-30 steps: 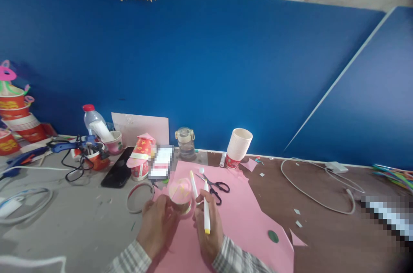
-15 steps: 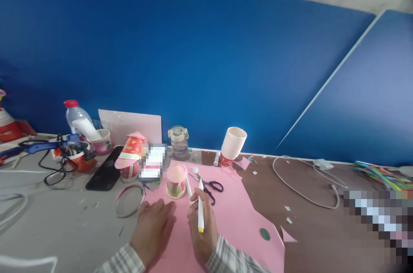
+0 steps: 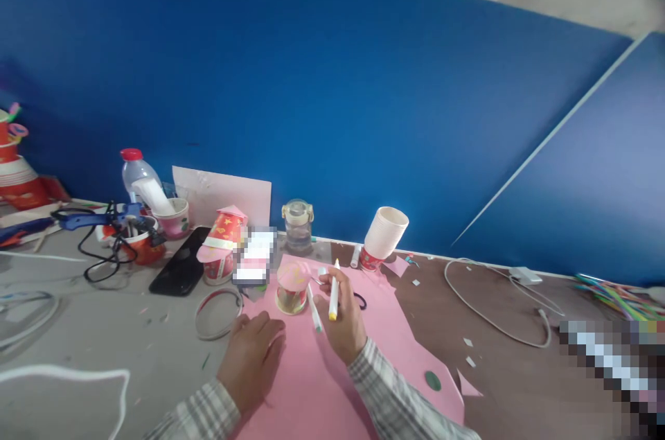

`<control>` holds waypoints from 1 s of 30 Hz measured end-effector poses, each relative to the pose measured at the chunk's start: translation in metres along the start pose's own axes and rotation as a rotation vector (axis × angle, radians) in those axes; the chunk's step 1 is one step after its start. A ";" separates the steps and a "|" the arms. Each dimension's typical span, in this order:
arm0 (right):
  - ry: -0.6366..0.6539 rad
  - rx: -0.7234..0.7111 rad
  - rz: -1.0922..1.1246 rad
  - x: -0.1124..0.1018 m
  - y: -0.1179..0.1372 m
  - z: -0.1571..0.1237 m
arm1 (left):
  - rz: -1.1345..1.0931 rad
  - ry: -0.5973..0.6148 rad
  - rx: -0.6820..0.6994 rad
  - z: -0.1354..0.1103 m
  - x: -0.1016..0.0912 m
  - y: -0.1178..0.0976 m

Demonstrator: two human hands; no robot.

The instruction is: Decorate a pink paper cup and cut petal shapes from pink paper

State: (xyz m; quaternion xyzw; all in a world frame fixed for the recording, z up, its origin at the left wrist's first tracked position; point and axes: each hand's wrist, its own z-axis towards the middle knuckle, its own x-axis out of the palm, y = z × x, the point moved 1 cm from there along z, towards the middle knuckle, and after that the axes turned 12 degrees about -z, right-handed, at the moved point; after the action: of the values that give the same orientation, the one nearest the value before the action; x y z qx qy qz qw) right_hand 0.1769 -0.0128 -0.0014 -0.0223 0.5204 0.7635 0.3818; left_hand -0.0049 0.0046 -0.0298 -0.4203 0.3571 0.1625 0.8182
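My right hand (image 3: 343, 322) grips a white marker with yellow ends (image 3: 334, 298), held over the pink paper sheet (image 3: 316, 398). Its fingertips are close to a small white cap (image 3: 322, 271); whether they touch it I cannot tell. Beneath this hand lie scissors, mostly covered, with one black handle loop (image 3: 360, 301) showing. My left hand (image 3: 253, 357) rests palm down at the sheet's left edge, fingers stretched out, holding nothing. Beyond both hands stands a small cup with a pink paper top (image 3: 291, 287). Beside it lies a white marker with a green end (image 3: 314, 310).
Behind the sheet are a stack of paper cups (image 3: 385, 235) and a lidded jar (image 3: 298, 226). Left are a tape roll (image 3: 219, 314), a decorated cup figure (image 3: 223, 242) and a black phone (image 3: 181, 263). A white cable (image 3: 493, 329) curves at right. A blue partition (image 3: 332, 93) borders the back.
My right hand has moved forward with the marker, over the scissors and near the white cap. The green-ended marker is now more exposed. My left hand stays on the sheet. The view has shifted slightly.
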 end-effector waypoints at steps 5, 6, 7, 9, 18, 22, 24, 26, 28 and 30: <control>0.066 0.112 0.041 0.013 -0.008 0.010 | -0.045 -0.107 -0.089 0.004 0.001 0.006; 0.090 0.115 0.049 0.015 -0.010 0.010 | -0.060 -0.122 -0.114 0.005 0.001 0.006; 0.114 0.111 0.057 0.018 -0.011 0.010 | -0.080 -0.129 -0.141 0.006 0.002 0.007; 0.147 0.094 0.063 0.021 -0.012 0.010 | -0.122 -0.111 -0.181 0.007 0.002 0.006; 0.107 0.034 -0.034 0.035 -0.017 0.012 | -0.242 -0.112 -0.289 0.006 0.000 0.003; 0.101 0.002 -0.005 0.032 -0.012 0.008 | -0.267 -0.188 -0.288 0.009 -0.005 0.002; 0.102 -0.020 0.034 0.028 -0.006 0.005 | -0.263 -0.224 -0.279 0.011 -0.008 0.000; 0.109 -0.040 0.078 0.024 0.001 0.001 | -0.255 -0.245 -0.275 0.013 -0.012 -0.003; 0.115 -0.062 0.100 0.021 0.009 -0.003 | -0.243 -0.234 -0.273 0.015 -0.014 -0.007; 0.122 -0.078 0.110 0.019 0.016 -0.006 | -0.214 -0.166 -0.303 0.016 -0.014 -0.010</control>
State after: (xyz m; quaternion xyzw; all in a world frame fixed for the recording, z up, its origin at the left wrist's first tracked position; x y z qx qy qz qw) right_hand 0.1515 -0.0100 0.0005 -0.0550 0.5131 0.8002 0.3056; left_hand -0.0023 0.0119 -0.0079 -0.5593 0.2133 0.1603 0.7849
